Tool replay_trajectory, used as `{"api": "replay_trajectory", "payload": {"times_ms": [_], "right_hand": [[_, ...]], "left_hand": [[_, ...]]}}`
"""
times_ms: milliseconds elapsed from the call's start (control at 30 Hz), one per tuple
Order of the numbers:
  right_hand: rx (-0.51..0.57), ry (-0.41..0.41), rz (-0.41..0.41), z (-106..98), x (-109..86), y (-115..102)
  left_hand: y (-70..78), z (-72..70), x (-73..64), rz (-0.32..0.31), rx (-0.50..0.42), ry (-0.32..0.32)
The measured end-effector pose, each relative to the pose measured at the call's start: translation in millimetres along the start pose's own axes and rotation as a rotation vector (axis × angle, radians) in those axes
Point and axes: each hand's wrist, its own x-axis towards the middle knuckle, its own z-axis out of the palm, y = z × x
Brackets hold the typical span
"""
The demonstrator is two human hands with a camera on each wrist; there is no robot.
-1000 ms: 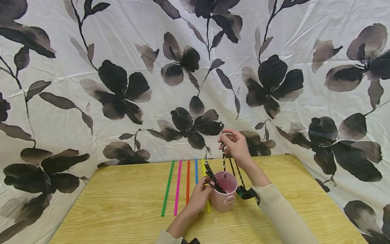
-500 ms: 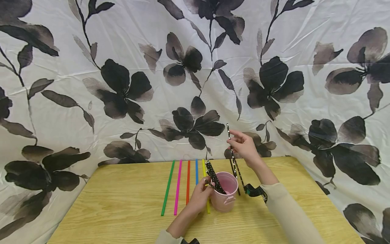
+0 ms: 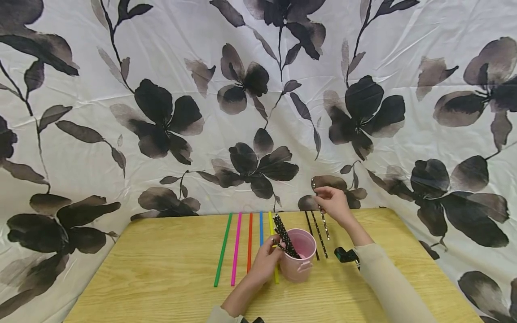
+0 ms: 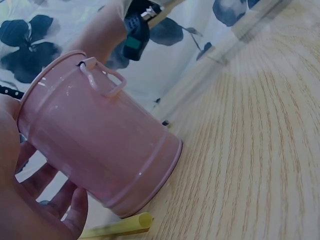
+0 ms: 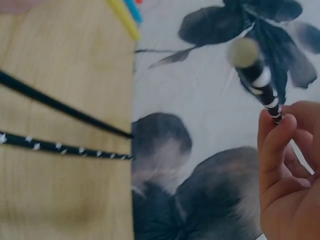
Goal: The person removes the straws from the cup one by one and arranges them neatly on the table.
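Observation:
In the head view a small pink metal bucket (image 3: pixel 298 267) stands on the table, and several black straws with white patterns (image 3: pixel 286 237) lean out of its left side. My left hand (image 3: pixel 264 260) holds the bucket at that side, its curled fingers (image 4: pixel 55 197) under the bucket's wall in the left wrist view. My right hand (image 3: pixel 334 204) pinches one black straw with white spots (image 3: pixel 323 217) near its upper part, to the right of the bucket. Two black straws lie beneath and left of it: a plain one (image 3: pixel 312 233) and a star-patterned one (image 3: pixel 320 237).
Left of the bucket lies a row of plain straws: green (image 3: pixel 223 251), pink (image 3: pixel 236 251), red (image 3: pixel 249 242), blue (image 3: pixel 261 226) and yellow (image 3: pixel 271 222). The wooden table (image 3: pixel 161 264) ends at a floral cloth (image 3: pixel 194 148) hanging behind.
My right hand has carried the spotted straw from above the bucket to the right and lower, beside the two black straws on the table. My left hand has stayed at the bucket.

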Motion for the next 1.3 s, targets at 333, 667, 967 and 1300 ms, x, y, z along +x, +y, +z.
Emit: {"api": "replay_trajectory", "payload": {"times_ms": [333,667,967,1300], "right_hand": [[-0.105,-0.017,0.102,3.9,-5.2,39.1],[-0.154,-0.031,0.106,5.2,-10.3,67.2],[-0.113,-0.017,0.110,3.9,-10.5,92.2],[-0.215,0.007,0.121,4.4,-9.7,113.3]], "left_hand": [[-23.5,-2.3,0.6,-0.019,-0.008,0.021],[-39.1,-1.2,7.7,-0.027,-0.003,0.025],[-38.7,1.1,9.4,0.005,-0.019,0.025],[-35.1,0.3,10.4,0.000,-0.004,0.022]]}}
